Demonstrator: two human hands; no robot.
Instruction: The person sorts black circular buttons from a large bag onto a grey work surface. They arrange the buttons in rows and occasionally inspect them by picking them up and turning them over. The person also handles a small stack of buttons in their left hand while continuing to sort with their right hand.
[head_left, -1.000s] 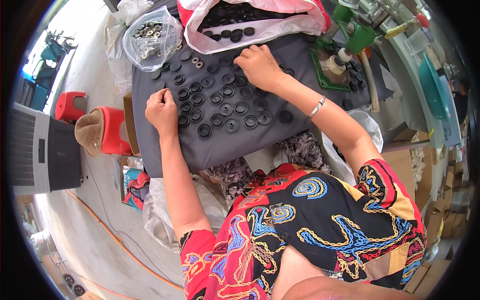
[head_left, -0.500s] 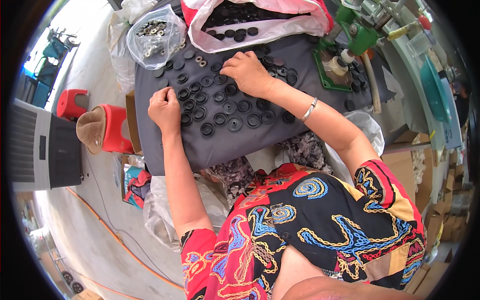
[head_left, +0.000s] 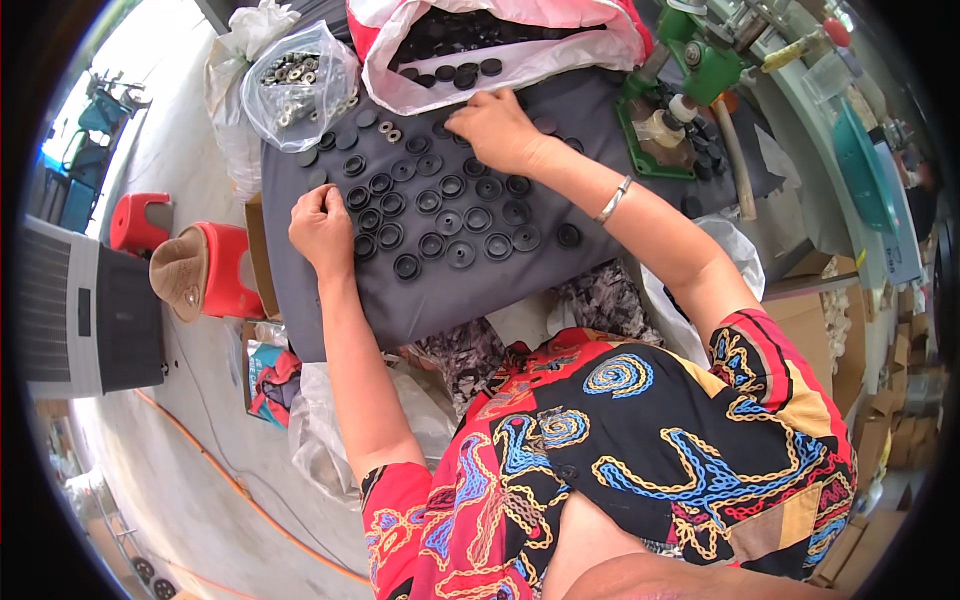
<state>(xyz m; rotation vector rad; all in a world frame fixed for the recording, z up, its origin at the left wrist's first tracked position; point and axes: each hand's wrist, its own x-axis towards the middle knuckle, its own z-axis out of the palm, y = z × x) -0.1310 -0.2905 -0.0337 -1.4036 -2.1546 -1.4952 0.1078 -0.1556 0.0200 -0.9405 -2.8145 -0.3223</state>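
So the black round parts (head_left: 405, 267) are spread all over the grey-covered desk (head_left: 370, 310), between and below both hands. Left hand (head_left: 322, 232) sits at their left side, fingers curled and pressed together, can't tell if they're pinching anything. Right hand (head_left: 495, 132) is at the far rows, just below the red-and-white sack (head_left: 550, 66), fingers bent down, can't see whether they've got a part.

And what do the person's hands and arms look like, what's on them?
The left hand and right hand are ungloved. A silver-coloured bangle circles the right forearm near the wrist. The short left sleeve is mainly red with looping yellow and blue patterns; the short right sleeve mixes black, red and yellow.
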